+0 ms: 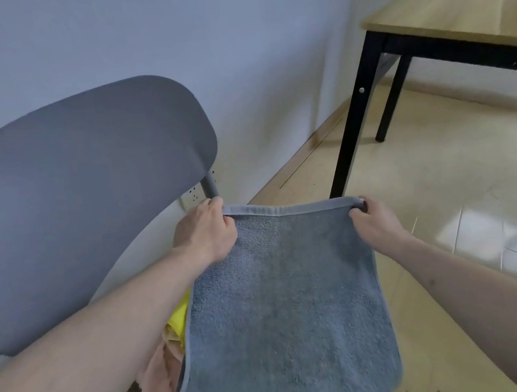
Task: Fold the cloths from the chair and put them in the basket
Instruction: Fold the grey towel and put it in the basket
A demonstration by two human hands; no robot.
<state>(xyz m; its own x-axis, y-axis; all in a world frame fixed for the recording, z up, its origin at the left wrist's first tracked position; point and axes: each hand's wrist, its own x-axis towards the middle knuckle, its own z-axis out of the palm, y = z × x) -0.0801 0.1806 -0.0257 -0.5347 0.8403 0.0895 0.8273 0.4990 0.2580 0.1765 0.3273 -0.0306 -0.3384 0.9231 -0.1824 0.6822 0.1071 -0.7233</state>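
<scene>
Our left hand [204, 232] and right hand [374, 221] pinch the grey towel [281, 308] corners; folding barely begun (basket unseen).

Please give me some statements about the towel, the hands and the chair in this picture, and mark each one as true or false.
1. Both hands hold the grey towel by its far corners. True: the left hand and the right hand each pinch one corner.
2. The towel is already in a basket. False: it is spread out over the chair, and no basket is in view.
3. A yellow cloth and a pink cloth lie beside the towel, on its left. True.
4. The chair back is red. False: it is grey.
5. The table with black legs holds a stack of towels. False: no towels show on the visible part of its top.
</scene>
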